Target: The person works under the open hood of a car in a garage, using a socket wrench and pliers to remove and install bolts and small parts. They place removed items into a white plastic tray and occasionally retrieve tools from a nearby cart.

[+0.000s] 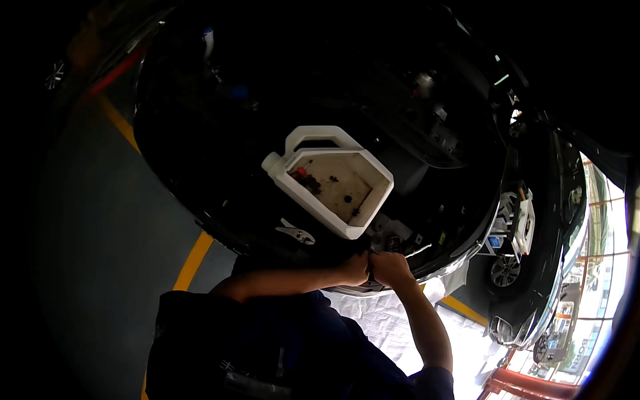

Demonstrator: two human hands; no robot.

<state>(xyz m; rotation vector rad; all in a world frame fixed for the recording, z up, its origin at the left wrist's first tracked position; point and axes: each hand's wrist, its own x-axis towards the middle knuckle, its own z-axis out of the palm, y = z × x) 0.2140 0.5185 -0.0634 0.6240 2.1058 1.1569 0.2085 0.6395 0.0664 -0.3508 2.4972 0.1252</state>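
Note:
My left hand (357,268) and my right hand (391,269) meet at the front edge of a dark car's open engine bay (267,200). Both are closed with the knuckles up and nearly touching. Whatever sits between their fingers is hidden. A thin silver rod (419,251) juts out just beyond my right hand; whether that hand grips it I cannot tell. Ahead of my hands lies a cut-open white plastic jug (320,200) with small dark parts and a red piece in it. Silver pliers (295,232) rest to the left of my hands.
A white cover sheet (363,310) hangs over the car's front, under my forearms. To the right stand a small cart (513,227) carrying another white cut-open jug, and a second car with its wheel (505,271). Yellow lines (195,260) mark the grey floor at the left.

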